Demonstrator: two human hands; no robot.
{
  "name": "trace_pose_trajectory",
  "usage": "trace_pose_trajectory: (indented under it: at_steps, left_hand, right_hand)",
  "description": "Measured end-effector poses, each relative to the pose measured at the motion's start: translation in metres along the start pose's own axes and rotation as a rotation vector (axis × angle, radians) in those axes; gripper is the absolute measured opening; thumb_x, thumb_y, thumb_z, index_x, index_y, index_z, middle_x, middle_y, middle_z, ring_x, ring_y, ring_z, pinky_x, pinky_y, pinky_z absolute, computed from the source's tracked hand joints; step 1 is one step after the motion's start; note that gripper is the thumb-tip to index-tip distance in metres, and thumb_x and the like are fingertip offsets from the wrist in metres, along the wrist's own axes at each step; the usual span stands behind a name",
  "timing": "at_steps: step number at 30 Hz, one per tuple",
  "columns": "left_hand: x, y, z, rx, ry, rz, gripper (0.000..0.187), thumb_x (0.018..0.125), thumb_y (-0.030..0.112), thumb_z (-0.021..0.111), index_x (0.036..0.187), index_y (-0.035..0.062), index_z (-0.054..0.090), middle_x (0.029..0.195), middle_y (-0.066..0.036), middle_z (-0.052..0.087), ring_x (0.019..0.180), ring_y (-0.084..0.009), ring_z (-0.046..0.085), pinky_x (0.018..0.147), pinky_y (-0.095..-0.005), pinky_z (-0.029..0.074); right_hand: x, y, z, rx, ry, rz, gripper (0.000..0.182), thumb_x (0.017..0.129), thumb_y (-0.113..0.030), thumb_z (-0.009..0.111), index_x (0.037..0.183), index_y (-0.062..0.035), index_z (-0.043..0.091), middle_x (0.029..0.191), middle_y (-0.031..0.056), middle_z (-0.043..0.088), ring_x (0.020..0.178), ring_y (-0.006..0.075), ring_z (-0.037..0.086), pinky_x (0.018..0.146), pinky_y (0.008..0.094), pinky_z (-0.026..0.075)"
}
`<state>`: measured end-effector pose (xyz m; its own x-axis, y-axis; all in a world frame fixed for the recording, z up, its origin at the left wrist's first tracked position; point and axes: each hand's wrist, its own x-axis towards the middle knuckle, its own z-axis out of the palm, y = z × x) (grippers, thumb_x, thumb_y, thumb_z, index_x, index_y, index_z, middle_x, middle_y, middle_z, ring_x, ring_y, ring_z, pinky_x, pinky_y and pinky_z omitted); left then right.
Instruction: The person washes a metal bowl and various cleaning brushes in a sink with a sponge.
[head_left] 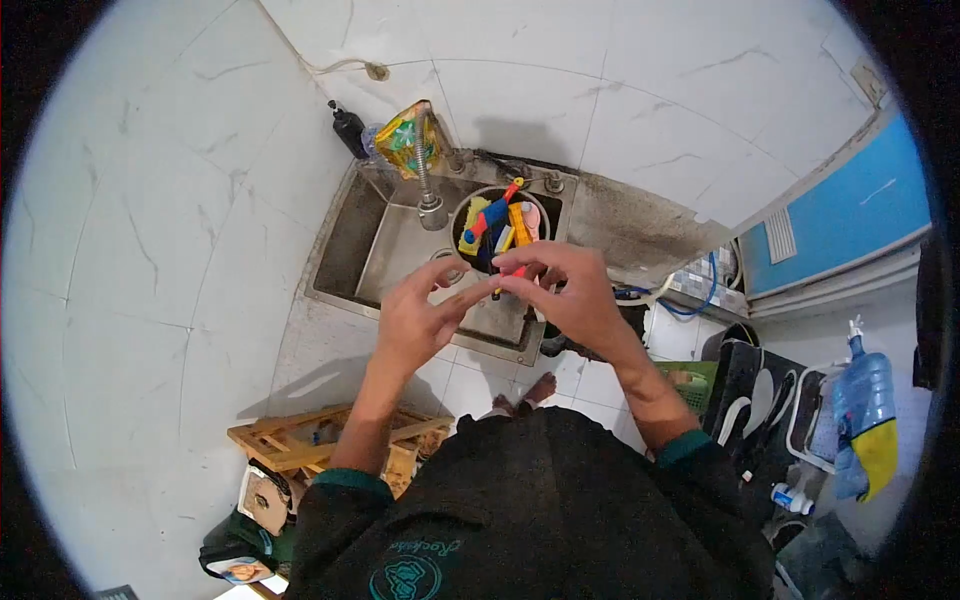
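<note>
Above the sink point(385, 262) my two hands come together. My left hand point(425, 305) has its thumb and fingers curved apart, one finger stretched towards the right. My right hand point(565, 290) bends thumb and forefinger inward, their tips right at the left fingertip. A patch of red shows between those right fingers; I cannot tell what they hold. Just beyond the hands, a round bowl point(546, 215) stands in the sink, holding a yellow sponge point(470, 238), a blue-and-red handled thing point(487, 219) and an orange piece point(518, 226). The hands partly cover its near side.
A flexible tap point(425, 175) hangs over the sink beside a yellow-green pouch point(398, 140) and a black pump bottle point(347, 130). A wooden stool point(290, 455) stands lower left. To the right are a green basket point(690, 380) and a blue water bottle point(862, 390).
</note>
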<state>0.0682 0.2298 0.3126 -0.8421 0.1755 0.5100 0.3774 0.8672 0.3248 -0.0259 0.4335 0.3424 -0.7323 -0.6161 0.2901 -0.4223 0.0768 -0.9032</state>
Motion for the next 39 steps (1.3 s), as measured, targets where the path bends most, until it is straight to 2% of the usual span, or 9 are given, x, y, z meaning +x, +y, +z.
trace_pose_trajectory:
  at_steps: [7, 11, 20, 26, 29, 34, 37, 38, 39]
  left_hand:
    - [0.000, 0.000, -0.024, 0.147, -0.015, -0.012, 0.037, 0.076, 0.022, 0.072, 0.111, 0.0325, 0.067, 0.102, -0.003, 0.061, 0.079, -0.0212, 0.063, 0.065, -0.0329, 0.052]
    - [0.001, 0.001, -0.028, 0.143, 0.052, -0.014, 0.028, 0.078, 0.033, 0.072, 0.105, 0.0317, 0.068, 0.097, -0.003, 0.062, 0.078, -0.0206, 0.063, 0.063, -0.0333, 0.052]
    - [0.003, -0.003, -0.034, 0.199, -0.065, 0.057, 0.040, 0.074, 0.022, 0.075, 0.110, 0.0383, 0.067, 0.100, -0.001, 0.060, 0.076, -0.0193, 0.062, 0.063, -0.0315, 0.052]
    - [-0.008, -0.013, -0.023, -0.100, -0.013, -0.031, 0.046, 0.072, 0.004, 0.071, 0.110, 0.0302, 0.069, 0.108, -0.001, 0.056, 0.074, -0.0181, 0.059, 0.063, -0.0307, 0.052]
    - [-0.016, -0.013, -0.016, -0.167, 0.015, -0.160, 0.044, 0.073, 0.003, 0.071, 0.111, 0.0254, 0.069, 0.109, -0.003, 0.057, 0.074, -0.0166, 0.058, 0.063, -0.0295, 0.051]
    - [-0.033, -0.019, -0.012, -0.300, 0.085, -0.334, 0.036, 0.077, -0.005, 0.067, 0.109, 0.0105, 0.070, 0.110, -0.006, 0.056, 0.074, -0.0120, 0.057, 0.067, -0.0252, 0.049]
    - [-0.067, -0.047, 0.001, -0.491, 0.230, -0.516, 0.032, 0.084, 0.002, 0.063, 0.116, 0.0053, 0.065, 0.112, -0.006, 0.056, 0.076, -0.0135, 0.059, 0.069, -0.0245, 0.050]
    - [-0.080, -0.060, 0.006, -0.577, 0.290, -0.593, 0.032, 0.088, 0.005, 0.061, 0.120, 0.0043, 0.062, 0.113, -0.006, 0.057, 0.076, -0.0142, 0.059, 0.070, -0.0243, 0.051]
    - [-0.086, -0.072, 0.010, -0.866, 0.402, -0.762, 0.036, 0.089, 0.013, 0.059, 0.125, 0.0057, 0.058, 0.114, -0.006, 0.057, 0.079, -0.0155, 0.060, 0.071, -0.0253, 0.051]
  right_hand:
    - [0.009, -0.016, 0.003, -0.002, -0.122, -0.022, 0.017, 0.081, -0.016, 0.071, 0.093, -0.0042, 0.071, 0.080, 0.0071, 0.070, 0.065, 0.0113, 0.064, 0.061, 0.0246, 0.050]
    - [0.014, -0.020, 0.002, -0.029, -0.210, -0.013, 0.014, 0.081, -0.012, 0.072, 0.092, -0.0034, 0.072, 0.077, 0.0041, 0.069, 0.062, 0.0054, 0.059, 0.053, 0.0203, 0.046]
    - [0.020, -0.009, 0.002, 0.055, -0.280, 0.093, 0.014, 0.080, -0.015, 0.073, 0.087, -0.0028, 0.071, 0.070, 0.0022, 0.066, 0.060, 0.0058, 0.056, 0.057, 0.0208, 0.045]
    - [0.027, 0.013, 0.018, 0.297, -0.325, 0.280, 0.011, 0.084, -0.009, 0.068, 0.089, 0.0002, 0.068, 0.075, 0.0030, 0.067, 0.061, 0.0045, 0.058, 0.053, 0.0192, 0.046]
    - [0.031, 0.031, 0.032, 0.403, -0.327, 0.322, 0.011, 0.086, -0.011, 0.066, 0.090, 0.0000, 0.066, 0.077, 0.0029, 0.066, 0.064, 0.0048, 0.059, 0.054, 0.0191, 0.047]
    - [0.032, 0.050, 0.059, 0.539, -0.237, 0.305, 0.013, 0.089, -0.013, 0.064, 0.095, -0.0012, 0.062, 0.078, 0.0007, 0.065, 0.066, 0.0036, 0.057, 0.056, 0.0179, 0.046]
    - [0.029, 0.059, 0.079, 0.504, -0.060, 0.258, 0.015, 0.089, -0.011, 0.059, 0.098, 0.0012, 0.061, 0.076, 0.0080, 0.066, 0.065, 0.0146, 0.063, 0.056, 0.0258, 0.050]
    - [0.031, 0.071, 0.093, 0.142, -0.098, 0.181, 0.017, 0.089, -0.010, 0.056, 0.099, 0.0017, 0.061, 0.076, 0.0118, 0.066, 0.066, 0.0206, 0.063, 0.057, 0.0306, 0.051]
    - [0.031, 0.093, 0.113, -0.220, -0.133, 0.099, 0.018, 0.089, -0.010, 0.054, 0.101, 0.0022, 0.061, 0.077, 0.0157, 0.065, 0.067, 0.0265, 0.064, 0.059, 0.0355, 0.052]
